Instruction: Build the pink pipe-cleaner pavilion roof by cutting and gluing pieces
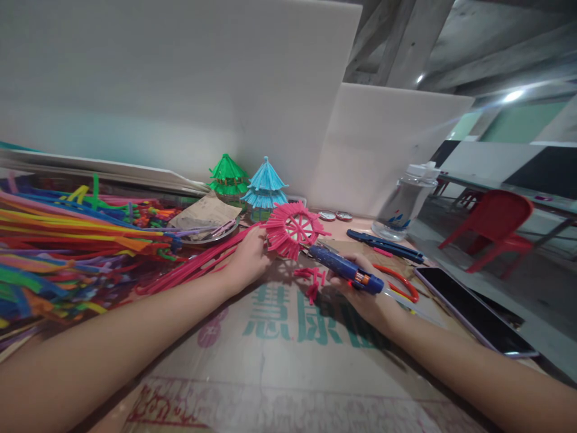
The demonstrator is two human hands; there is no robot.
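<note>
My left hand [253,255] is closed on the edge of a pink wheel-shaped pipe-cleaner piece [295,228], with spokes and a fringe of short strips, tilted toward me. In my right hand [356,288] is a blue glue gun [347,267], its nozzle pointing left at the lower right rim of the pink piece. I cannot tell whether the nozzle touches it. A clear glue stick [406,304] sticks out of the gun's rear. Short pink pipe-cleaner bits [311,279] lie on the cardboard just below. Long pink pipe cleaners [180,270] lie behind my left forearm.
Bundles of coloured pipe cleaners [67,240] crowd the left side. Behind stand a green pagoda-like model [228,177] and a blue one [265,186]. To the right are a water bottle [403,201], a dark cutter [385,245], orange-handled scissors [401,279] and a phone [473,310].
</note>
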